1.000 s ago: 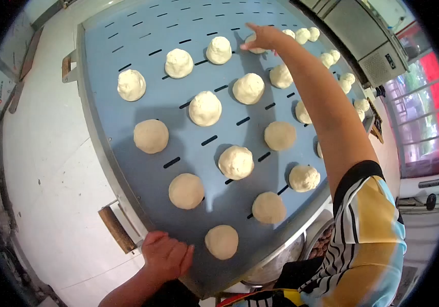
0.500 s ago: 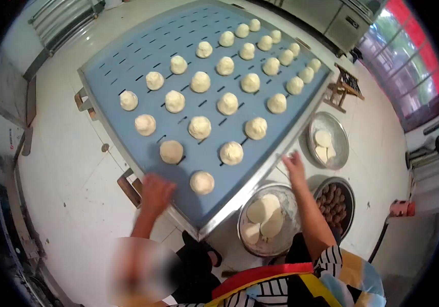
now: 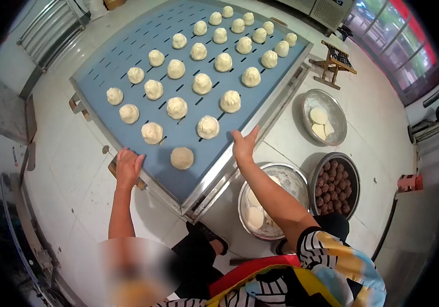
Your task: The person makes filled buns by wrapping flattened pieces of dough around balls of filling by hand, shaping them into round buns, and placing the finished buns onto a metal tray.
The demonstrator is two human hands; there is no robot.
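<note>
Hands point(image 3: 244, 147), two, touch one tray point(image 3: 195, 179) near three bowls point(image 3: 338, 122).

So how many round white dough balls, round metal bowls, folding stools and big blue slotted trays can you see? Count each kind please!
Round white dough balls on the tray: 28
Round metal bowls: 3
Folding stool with a dark seat: 1
Big blue slotted tray: 1
Total: 33

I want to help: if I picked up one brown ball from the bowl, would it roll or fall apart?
The brown ball would probably roll if pushed, since it looks round, though its neighbours may block it in the bowl. Its lumpy surface suggests it might crumble if squeezed.
</note>
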